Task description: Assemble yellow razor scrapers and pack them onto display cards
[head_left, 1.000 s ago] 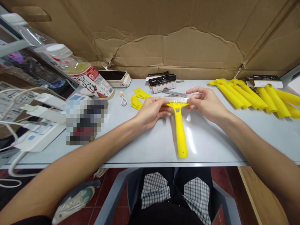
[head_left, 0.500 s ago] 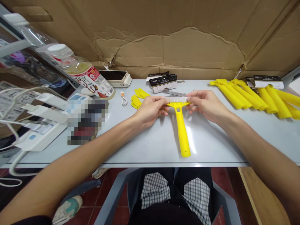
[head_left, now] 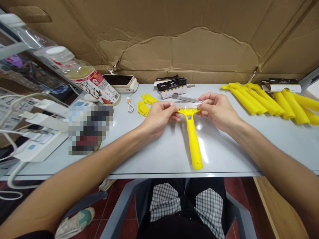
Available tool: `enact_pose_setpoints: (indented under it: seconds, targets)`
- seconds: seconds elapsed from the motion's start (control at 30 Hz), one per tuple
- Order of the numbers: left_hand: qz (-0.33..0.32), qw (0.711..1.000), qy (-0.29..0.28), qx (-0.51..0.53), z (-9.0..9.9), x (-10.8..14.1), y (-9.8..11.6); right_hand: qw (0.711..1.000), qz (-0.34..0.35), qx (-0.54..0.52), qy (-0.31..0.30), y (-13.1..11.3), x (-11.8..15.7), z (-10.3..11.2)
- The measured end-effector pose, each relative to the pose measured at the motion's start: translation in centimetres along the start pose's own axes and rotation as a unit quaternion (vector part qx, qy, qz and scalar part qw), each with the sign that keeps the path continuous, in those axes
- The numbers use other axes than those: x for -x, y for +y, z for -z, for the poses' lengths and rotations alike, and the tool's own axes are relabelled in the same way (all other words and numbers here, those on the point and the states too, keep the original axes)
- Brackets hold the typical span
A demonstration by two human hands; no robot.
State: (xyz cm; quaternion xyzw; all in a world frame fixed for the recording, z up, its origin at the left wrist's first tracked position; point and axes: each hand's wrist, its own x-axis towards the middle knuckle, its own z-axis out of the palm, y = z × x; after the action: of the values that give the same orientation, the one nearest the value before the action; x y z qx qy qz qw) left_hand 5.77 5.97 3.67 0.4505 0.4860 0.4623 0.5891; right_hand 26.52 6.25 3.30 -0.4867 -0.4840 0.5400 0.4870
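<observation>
Between my hands is a yellow scraper (head_left: pixel 193 139) with a metal blade (head_left: pixel 188 105) across its head, its handle pointing toward me. My left hand (head_left: pixel 161 118) pinches the head's left end, thumb on the blade. My right hand (head_left: pixel 217 110) grips the right end the same way, fingers partly hidden behind it. Just beyond the head lies a loose metal strip (head_left: pixel 185 98), near my right fingertips. Flat yellow plastic pieces (head_left: pixel 143 108) rest left of my left hand. Black-and-white small boxes (head_left: pixel 172 89) stand behind the strip.
Several yellow handles (head_left: pixel 251 99) lie at the right, near another black-and-white box (head_left: pixel 285 85). Along the left are a drink bottle (head_left: pixel 89 81), a phone-like device (head_left: pixel 121 82), a short white cord (head_left: pixel 129 105) and a power strip (head_left: pixel 41 142) with cables. Cardboard (head_left: pixel 199 49) backs the table.
The view has shifted slightly. Both hands keep their hold on the scraper's head, and its handle end sits a little lower in the picture.
</observation>
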Motion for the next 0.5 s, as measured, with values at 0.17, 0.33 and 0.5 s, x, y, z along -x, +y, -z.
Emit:
enact_pose_setpoints:
  seconds: [0.17,0.33,0.5]
  targets:
    - [-0.007,1.000,0.008,0.015,0.1,-0.3,0.1,0.996,-0.065,-0.011,-0.053,0.2,-0.4,0.5]
    - [0.021,1.000,-0.020,0.001,0.6,-0.9,-0.3,0.997,-0.047,0.019,-0.051,0.5,-0.6,0.7]
    - [0.035,0.995,-0.057,-0.078,1.4,-1.5,0.6,0.999,-0.030,0.037,-0.021,0.6,-0.6,0.5]
